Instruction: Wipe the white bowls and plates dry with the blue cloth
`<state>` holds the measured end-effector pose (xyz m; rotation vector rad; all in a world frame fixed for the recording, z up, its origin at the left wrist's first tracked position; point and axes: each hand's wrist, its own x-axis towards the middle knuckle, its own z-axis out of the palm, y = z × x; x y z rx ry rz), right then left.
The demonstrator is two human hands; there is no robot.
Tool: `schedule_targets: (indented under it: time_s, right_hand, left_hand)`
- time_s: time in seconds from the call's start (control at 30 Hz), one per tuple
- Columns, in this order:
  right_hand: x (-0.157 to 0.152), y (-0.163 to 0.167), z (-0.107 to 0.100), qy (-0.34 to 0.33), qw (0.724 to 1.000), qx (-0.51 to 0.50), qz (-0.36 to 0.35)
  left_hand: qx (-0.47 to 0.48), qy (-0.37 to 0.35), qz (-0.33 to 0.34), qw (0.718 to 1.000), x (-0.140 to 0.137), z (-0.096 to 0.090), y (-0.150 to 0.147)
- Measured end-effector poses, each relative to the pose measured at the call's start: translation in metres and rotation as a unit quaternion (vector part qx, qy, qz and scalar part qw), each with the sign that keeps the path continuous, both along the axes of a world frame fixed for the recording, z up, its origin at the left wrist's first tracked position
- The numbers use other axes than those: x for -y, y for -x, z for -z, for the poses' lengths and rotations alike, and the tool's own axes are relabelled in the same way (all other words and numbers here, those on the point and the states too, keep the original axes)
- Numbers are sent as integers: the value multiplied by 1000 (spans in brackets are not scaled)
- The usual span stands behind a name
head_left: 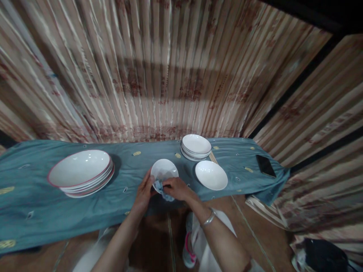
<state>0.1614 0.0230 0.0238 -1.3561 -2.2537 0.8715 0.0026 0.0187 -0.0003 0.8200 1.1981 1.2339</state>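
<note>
A small white bowl (164, 168) is held at the front edge of the cloth-covered table, tilted toward me. My left hand (145, 188) grips its left rim, thumb on the near side and the other fingers underneath. My right hand (177, 188) pinches a light blue cloth (167, 195) against the bowl's near inner rim, and part of the cloth hangs over the edge. To the right of my hands lies a shallow white bowl (211, 175). Behind it stands a stack of white plates (196, 144). Larger oval white dishes with red rims (82, 168) are stacked on the left.
A blue-green tablecloth (141, 151) with yellow pineapple prints covers the long table. A black phone (266, 166) lies near its right end. Pleated patterned curtains (170, 75) hang behind and to the right. A dark bag (324, 255) is on the floor at lower right.
</note>
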Motion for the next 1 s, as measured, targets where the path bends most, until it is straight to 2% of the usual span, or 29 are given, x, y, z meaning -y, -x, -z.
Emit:
schedule_targets:
  time_s: [0.1,0.17,0.33,0.43,0.53,0.6,0.73,0.83,1.0]
  right_hand:
    - [5,-5,5,-75,988,133,29]
    - [5,-6,10,-107,975,185,59]
    - [-9,-1,20,-154,955,211,144]
    - [-19,2,24,-180,955,152,183]
    - [-28,3,30,-203,957,40,205]
    - [-33,6,35,-195,959,-45,200]
    - [-43,15,40,-133,957,-194,172]
    - [-46,25,40,-58,939,-292,172]
    - [-41,36,37,39,921,-370,114]
  left_hand:
    - [-25,10,23,999,2,-6,-3]
    - [-39,7,23,999,3,-7,-4]
    - [-40,3,12,999,5,-5,-8]
    - [-27,6,12,1000,6,-5,-10]
    - [-12,0,15,1000,7,-6,-10]
    - [-5,-4,20,1000,7,-7,-11]
    - [6,-11,22,1000,8,-9,-10]
    - [15,-13,16,1000,7,-9,-9]
    - [45,3,12,999,4,-5,-7]
